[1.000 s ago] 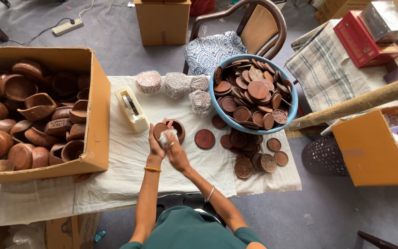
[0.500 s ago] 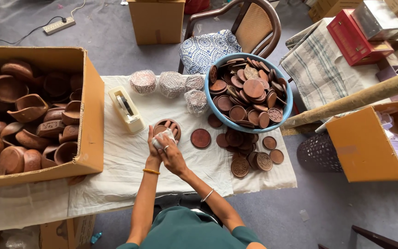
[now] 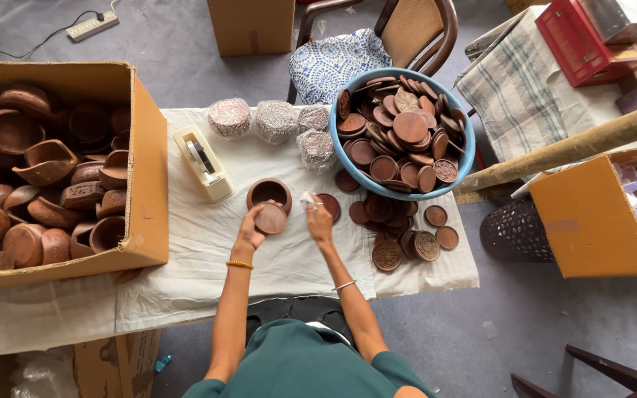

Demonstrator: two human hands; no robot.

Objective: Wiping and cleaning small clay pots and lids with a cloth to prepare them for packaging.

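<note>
Brown round lid (image 3: 270,219) pinched in left fingers (image 3: 253,221); right fingers (image 3: 315,209) closed on white scrap (image 3: 308,198).

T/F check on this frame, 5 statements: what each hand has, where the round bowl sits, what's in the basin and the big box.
1. The left hand holds a round brown lid. True.
2. The right hand rests inside the blue basin. False: it is over the white cloth, left of the basin, pinching a small pale scrap that is too small to identify.
3. A small round brown bowl stands on the cloth just beyond the lid. True.
4. The blue basin is empty. False: it is piled with round brown discs.
5. The cardboard box on the left holds foil-wrapped bundles. False: it holds brown bowls; the wrapped bundles lie on the cloth.
</note>
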